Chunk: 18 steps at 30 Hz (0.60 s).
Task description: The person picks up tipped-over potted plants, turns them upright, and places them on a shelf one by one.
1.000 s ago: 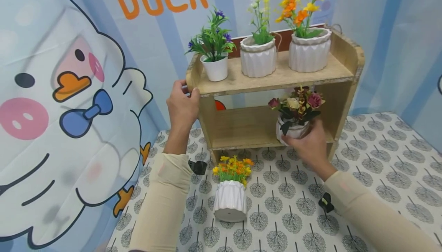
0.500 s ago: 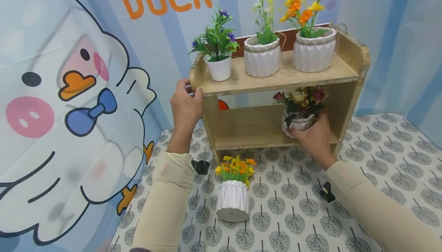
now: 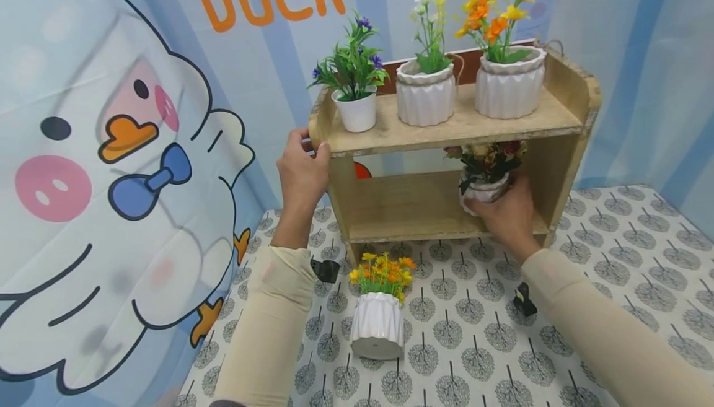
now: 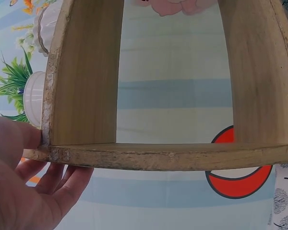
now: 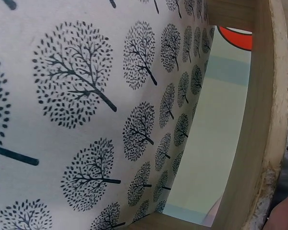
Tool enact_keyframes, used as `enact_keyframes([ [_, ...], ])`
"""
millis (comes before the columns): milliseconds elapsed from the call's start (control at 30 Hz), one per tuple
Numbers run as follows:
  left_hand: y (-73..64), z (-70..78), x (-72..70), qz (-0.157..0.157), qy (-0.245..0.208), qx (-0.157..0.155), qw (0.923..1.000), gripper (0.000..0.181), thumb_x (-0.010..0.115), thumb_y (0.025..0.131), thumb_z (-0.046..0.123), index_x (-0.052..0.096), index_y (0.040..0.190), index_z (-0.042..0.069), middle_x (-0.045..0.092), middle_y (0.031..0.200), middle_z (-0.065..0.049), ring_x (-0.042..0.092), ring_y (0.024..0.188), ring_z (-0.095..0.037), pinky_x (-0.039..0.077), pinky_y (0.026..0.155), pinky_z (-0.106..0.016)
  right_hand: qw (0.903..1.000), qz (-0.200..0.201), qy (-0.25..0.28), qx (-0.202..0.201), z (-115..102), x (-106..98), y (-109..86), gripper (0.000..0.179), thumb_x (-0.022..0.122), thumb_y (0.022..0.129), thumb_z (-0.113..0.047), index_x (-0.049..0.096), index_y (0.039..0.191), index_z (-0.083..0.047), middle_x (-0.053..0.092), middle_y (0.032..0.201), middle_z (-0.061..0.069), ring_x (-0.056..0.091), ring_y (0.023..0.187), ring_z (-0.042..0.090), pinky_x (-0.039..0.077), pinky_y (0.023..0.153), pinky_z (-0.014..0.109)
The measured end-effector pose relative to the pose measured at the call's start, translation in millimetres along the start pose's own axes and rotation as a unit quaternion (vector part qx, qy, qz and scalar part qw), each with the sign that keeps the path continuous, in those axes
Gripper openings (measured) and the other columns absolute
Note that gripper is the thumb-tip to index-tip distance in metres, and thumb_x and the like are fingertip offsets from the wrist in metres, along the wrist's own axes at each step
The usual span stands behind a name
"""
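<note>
In the head view, a two-tier wooden shelf (image 3: 404, 212) stands against the backdrop. My left hand (image 3: 304, 168) grips its upper left corner; the left wrist view shows the thumb in front of the wood and the fingers (image 4: 69, 189) behind it. Inside the lower tier, at its right end, my right hand (image 3: 510, 215) holds a white flower pot (image 3: 485, 191) of dusky roses and dark leaves. The upper board overlaps the tops of these flowers. Only a sliver of the right hand shows in the right wrist view, at the lower right corner beside the shelf edge.
On the top tier stand a purple-flowered plant (image 3: 358, 113), a pot of small white flowers (image 3: 426, 97) and a pot of orange and yellow flowers (image 3: 509, 88). Another white pot (image 3: 377, 326) with yellow-orange flowers lies tilted on the tree-print cloth (image 3: 446, 357) in front.
My right hand has moved the rose pot deeper into the lower tier and slightly right, so the upper board hides more of its flowers. The left hand keeps its grip on the shelf.
</note>
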<state>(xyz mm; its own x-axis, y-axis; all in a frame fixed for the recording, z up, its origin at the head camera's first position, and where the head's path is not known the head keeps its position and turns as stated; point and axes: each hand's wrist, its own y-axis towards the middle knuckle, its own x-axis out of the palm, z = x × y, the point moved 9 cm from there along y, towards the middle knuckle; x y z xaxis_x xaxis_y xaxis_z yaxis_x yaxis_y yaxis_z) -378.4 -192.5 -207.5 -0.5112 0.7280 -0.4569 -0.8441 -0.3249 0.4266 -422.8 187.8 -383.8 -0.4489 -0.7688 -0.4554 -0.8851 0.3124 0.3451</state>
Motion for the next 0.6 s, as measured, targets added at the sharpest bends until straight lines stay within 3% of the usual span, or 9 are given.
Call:
enact_keyframes([
  [600, -0.6, 0.1, -0.2, 0.003, 0.007, 0.003, 1.0000, 0.039, 0.059, 0.100, 0.027, 0.056, 0.136, 0.012, 0.069, 0.130, -0.013, 0.068, 0.113, -0.029, 0.060, 0.088, -0.043, 0.9992, -0.024, 0.000, 0.033, -0.2, 0.0, 0.3, 0.114, 0.088, 0.076, -0.037, 0.014, 0.156, -0.003, 0.043, 0.147, 0.030, 0.046, 0.134, 0.049, 0.037, 0.114, 0.063],
])
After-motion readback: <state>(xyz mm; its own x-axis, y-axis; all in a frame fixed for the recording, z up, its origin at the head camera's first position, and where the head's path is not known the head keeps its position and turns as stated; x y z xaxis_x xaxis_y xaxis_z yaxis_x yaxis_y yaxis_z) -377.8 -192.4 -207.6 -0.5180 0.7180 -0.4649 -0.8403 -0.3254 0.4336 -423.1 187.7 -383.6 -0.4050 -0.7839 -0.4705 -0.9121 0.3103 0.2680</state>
